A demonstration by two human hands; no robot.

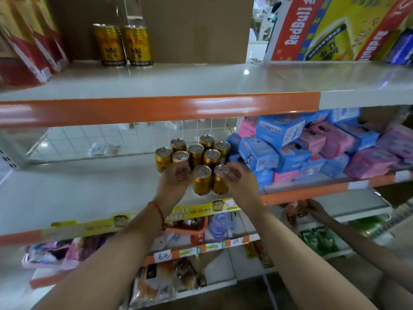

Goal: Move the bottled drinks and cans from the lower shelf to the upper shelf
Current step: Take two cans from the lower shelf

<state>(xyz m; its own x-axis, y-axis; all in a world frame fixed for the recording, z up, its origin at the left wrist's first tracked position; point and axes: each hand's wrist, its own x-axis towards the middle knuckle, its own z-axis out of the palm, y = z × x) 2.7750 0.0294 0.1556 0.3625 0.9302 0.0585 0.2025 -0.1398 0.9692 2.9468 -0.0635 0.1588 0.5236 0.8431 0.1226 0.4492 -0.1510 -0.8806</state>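
Several gold Red Bull cans [196, 153] stand in a cluster on the lower shelf [89, 186]. My left hand [175, 177] curls over a can at the cluster's front left, and that can is mostly hidden behind the hand. My right hand [234, 175] has its fingers curled over the lid of the front right can [220, 185]. Both hands are blurred. Between them stands another gold can [202, 180]. Two gold cans [123, 44] stand at the back of the upper shelf [201, 79].
Blue and pink packs [312, 148] are piled right of the cans. A brown carton [196, 27] and a Red Bull box [335, 27] stand on the upper shelf, with red boxes [26, 45] at its left. Another person's hand [315, 209] reaches to bottles [292, 211] on a shelf below.
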